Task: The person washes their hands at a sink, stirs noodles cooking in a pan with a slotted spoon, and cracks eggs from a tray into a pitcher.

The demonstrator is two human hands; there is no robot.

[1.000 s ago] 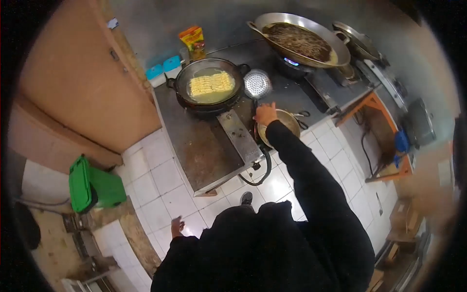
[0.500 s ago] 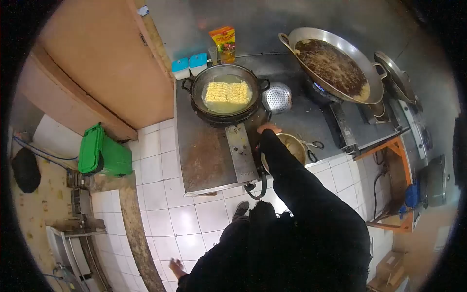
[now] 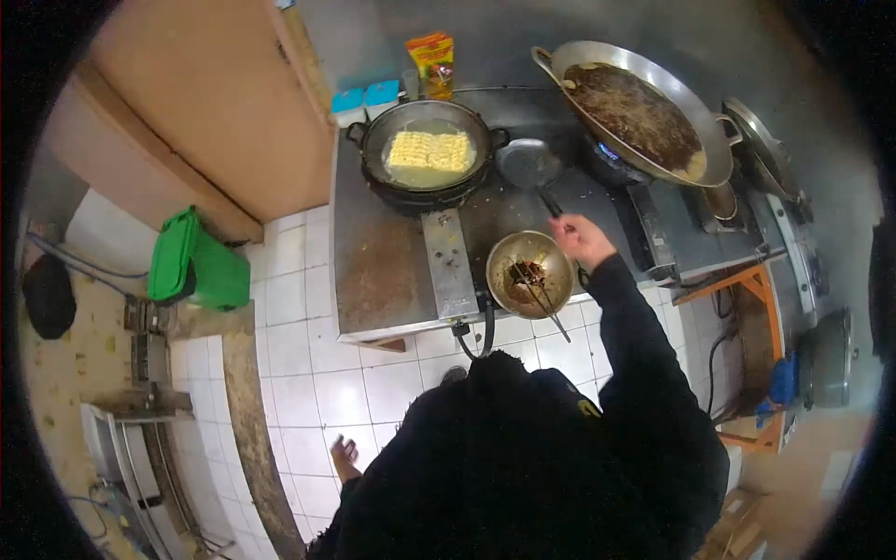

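Note:
My right hand (image 3: 583,241) is closed round the black handle of a perforated spatula (image 3: 528,165). Its flat head lies low over the stovetop, just right of the black wok (image 3: 377,154), and its holes do not show now. Two blocks of yellow noodles (image 3: 429,150) sit in cloudy liquid in that wok. Just left of my right wrist is a metal bowl (image 3: 499,280) with dark sauce and a thin metal utensil (image 3: 544,303) leaning over its rim. Scissors (image 3: 584,276) are mostly hidden by my hand. My left hand (image 3: 344,453) hangs over the floor tiles, fingers apart, holding nothing.
A large wok (image 3: 672,82) of bubbling dark oil sits over a lit burner at the back right. Blue-lidded tubs (image 3: 382,93) and a seasoning pouch (image 3: 432,65) line the back. A green bin (image 3: 201,261) stands at left, an orange frame (image 3: 770,317) at right.
My right hand has moved right, swinging the spatula's handle with it; its head now looks dark instead of silver. My forearm no longer covers the metal bowl. My left hand has risen slightly.

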